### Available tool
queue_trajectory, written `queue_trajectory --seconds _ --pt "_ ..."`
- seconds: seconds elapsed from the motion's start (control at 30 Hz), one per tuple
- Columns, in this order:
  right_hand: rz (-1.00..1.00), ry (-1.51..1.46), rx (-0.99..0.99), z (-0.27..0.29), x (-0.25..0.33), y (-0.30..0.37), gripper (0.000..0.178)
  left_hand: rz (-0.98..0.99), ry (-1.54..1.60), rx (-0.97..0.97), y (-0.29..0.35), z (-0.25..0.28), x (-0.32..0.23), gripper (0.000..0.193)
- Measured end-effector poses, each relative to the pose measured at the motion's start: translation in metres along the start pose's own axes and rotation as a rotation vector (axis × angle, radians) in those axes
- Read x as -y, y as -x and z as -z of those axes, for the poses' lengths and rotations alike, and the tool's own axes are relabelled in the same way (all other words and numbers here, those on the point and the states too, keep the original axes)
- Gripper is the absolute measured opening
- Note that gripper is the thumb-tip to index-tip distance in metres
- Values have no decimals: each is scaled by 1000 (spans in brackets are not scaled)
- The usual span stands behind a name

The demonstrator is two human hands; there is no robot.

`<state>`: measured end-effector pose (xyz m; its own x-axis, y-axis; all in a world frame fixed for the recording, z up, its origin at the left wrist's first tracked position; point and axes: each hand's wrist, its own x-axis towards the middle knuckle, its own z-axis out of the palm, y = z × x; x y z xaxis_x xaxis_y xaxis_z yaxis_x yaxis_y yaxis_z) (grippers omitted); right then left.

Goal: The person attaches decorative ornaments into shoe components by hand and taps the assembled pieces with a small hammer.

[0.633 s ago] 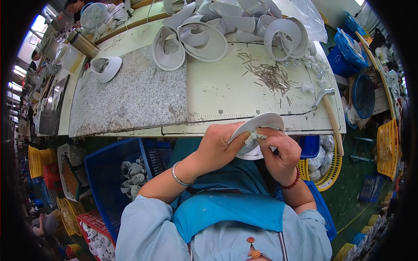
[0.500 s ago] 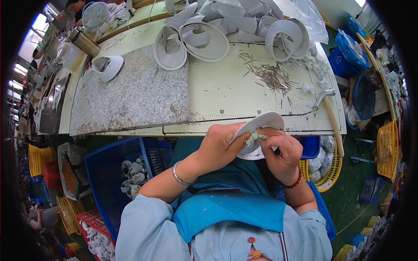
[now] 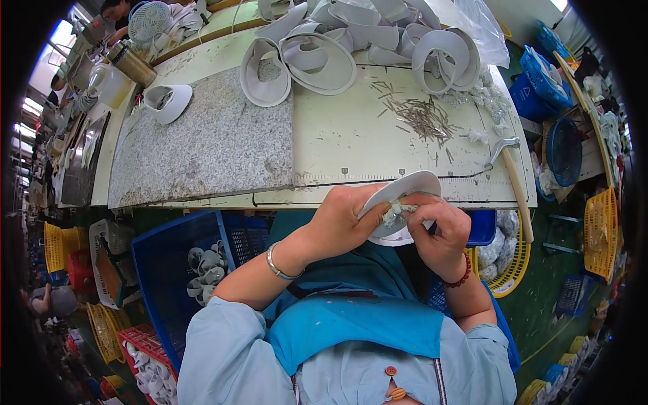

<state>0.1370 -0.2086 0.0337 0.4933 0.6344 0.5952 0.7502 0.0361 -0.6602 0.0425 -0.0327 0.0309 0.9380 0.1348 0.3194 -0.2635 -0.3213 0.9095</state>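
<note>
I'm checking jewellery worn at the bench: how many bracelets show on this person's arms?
2: a silver bangle just behind the left hand, and red beads just behind the right hand. The sleeves could hide more.

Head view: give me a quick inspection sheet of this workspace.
Surface: pale worktable, grey speckled slab on its left.
Things in hand: white curved piece, pale crumpled wad beside it.
Clutter: pile of slender brown pieces, heap of white pieces; wooden-handled tool overhangs the front edge.
Hands: left hand grips the white curved piece; right hand is at the wad.
Cables: thin pale cord far side, kind unclear.
Surroundings: blue crate below left, yellow basket below right.
</note>
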Motion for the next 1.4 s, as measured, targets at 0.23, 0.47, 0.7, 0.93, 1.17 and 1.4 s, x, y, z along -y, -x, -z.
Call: queue_trajectory --seconds 0.23,0.47,0.7,0.93,1.17,1.4 --pt "-22 -102 6 -1 -12 4 18 -51 -63 21 0 -5 5 21" --pt "16 -6 -24 -5 -4 2 17 -85 -122 -74 5 -12 8 12" --pt "98 89 -56 -8 3 3 23 -82 -80 -117 8 -14 6 11" --pt "20 77 -67 -9 6 9 20 -17 -94 -128 10 -15 1 9" --pt "-47 -4 -97 -12 5 13 18 -6 -86 -76 10 -10 0 16" --pt "-25 16 -91 -13 7 13 18 8 -32 -46 8 -6 3 12"
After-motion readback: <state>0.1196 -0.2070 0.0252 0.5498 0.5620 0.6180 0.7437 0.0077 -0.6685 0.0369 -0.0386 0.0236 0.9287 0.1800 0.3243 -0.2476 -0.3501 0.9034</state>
